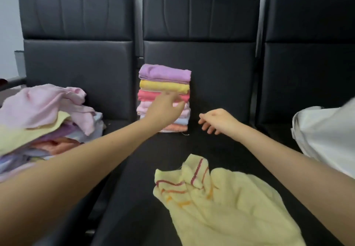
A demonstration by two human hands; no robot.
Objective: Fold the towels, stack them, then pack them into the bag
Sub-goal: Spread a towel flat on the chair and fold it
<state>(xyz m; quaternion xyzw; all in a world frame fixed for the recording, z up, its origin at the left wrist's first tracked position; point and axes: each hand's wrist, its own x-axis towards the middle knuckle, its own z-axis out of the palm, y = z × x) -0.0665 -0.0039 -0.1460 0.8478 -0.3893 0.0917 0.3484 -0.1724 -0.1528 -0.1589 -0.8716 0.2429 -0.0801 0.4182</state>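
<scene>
Left hand (165, 107) flat against stack (164, 84), grip loose; right hand (217, 120) empty, relaxed; yellow towel (226, 203) unfolded at lower centre, nearer right.

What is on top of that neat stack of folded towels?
A purple towel tops the folded stack, with yellow and coral-pink ones just beneath. The left hand covers part of the middle layers, so those cannot be fully seen.

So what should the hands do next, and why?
Probably pull both back and pick up the crumpled pale yellow towel with red and orange stripes. It lies unfolded on the black seat, while the left hand only touches the neat stack of folded towels and the right hand holds nothing.
</scene>
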